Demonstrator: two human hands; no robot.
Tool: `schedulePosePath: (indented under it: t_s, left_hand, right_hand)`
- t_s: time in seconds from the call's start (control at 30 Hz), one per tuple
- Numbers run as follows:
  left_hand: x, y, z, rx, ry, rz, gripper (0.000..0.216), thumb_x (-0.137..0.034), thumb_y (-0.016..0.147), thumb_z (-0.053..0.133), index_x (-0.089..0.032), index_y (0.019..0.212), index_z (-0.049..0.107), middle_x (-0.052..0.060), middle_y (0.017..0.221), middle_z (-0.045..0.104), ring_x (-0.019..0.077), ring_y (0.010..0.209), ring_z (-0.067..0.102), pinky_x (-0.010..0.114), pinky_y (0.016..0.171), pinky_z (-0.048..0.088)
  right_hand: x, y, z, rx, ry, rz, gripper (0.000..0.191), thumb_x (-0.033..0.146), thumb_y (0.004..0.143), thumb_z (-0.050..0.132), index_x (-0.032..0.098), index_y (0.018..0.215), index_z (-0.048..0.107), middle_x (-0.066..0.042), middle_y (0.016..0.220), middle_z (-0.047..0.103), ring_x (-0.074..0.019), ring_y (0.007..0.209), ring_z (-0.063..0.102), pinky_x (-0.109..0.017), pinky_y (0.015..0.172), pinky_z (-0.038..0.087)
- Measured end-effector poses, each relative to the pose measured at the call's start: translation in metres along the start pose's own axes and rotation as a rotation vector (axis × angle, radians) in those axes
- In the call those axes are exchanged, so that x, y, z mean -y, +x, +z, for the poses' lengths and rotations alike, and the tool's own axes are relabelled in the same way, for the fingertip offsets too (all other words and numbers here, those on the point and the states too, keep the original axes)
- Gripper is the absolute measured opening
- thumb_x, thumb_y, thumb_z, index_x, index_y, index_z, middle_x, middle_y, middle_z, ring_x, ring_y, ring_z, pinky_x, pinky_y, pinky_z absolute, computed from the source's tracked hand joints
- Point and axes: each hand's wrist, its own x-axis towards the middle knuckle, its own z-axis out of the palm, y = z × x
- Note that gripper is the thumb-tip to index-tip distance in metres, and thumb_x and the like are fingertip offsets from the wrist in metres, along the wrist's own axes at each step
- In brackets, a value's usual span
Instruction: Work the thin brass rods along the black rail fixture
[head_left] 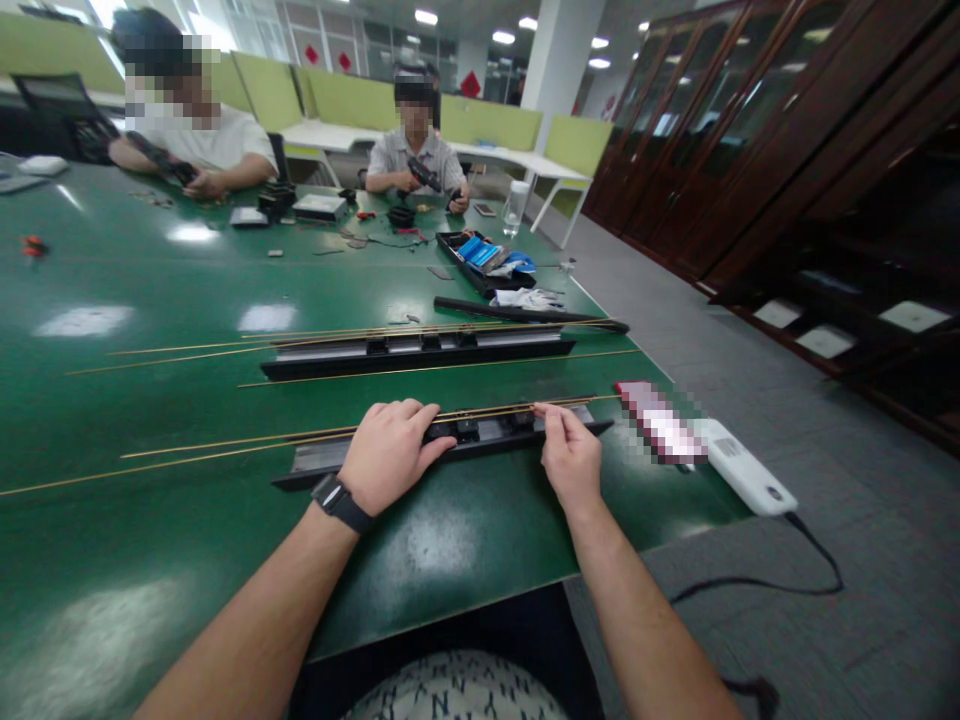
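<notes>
In front of me on the table lies a long black rail (pixel 491 447) with a grey inner face and several small black blocks (pixel 467 430) along it. My left hand (pixel 394 455) is closed over the rail left of its middle, fingers on the far side and thumb against a block. Thin brass-coloured rods (pixel 225 446) run lengthwise over the rail and stick out far to the left. Near the rail's right end, my right hand (pixel 568 450) pinches a rod between thumb and forefinger. The rods' contact with the blocks is partly hidden by my left hand.
A similar rail (pixel 420 358) with rods lies farther back. Beyond it are a black strip (pixel 525 312), white gloves (pixel 525 298) and a black tray (pixel 456 258). A pink-edged phone (pixel 660 420) and white power strip (pixel 746 470) lie at right. Two people sit opposite.
</notes>
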Motion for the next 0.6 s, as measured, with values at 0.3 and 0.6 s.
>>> schedulePosePath:
  t_s: [0.3,0.6]
  left_hand:
    - [-0.0009,0.0003,-0.0008,0.015,-0.001,-0.023,0.042,-0.056,0.1,0.056,-0.021,0.121,0.068,0.009,0.109,0.072,0.0267,0.098,0.067,0.04,0.086,0.045]
    - [-0.0032,0.0011,-0.0055,0.049,-0.015,-0.049,0.041,-0.057,0.1,0.056,-0.021,0.118,0.067,0.008,0.105,0.071,0.0263,0.099,0.066,0.04,0.085,0.044]
  right_hand:
    - [-0.0007,0.0009,0.0025,-0.043,0.03,-0.018,0.047,0.055,0.102,0.049,0.019,0.115,0.077,-0.01,0.103,0.081,-0.0228,0.082,0.078,-0.032,0.069,0.062]
    - [-0.0005,0.0018,0.0005,-0.013,-0.017,-0.028,0.044,0.052,0.103,0.051,0.019,0.113,0.078,-0.01,0.102,0.081,-0.0233,0.083,0.076,-0.033,0.071,0.061]
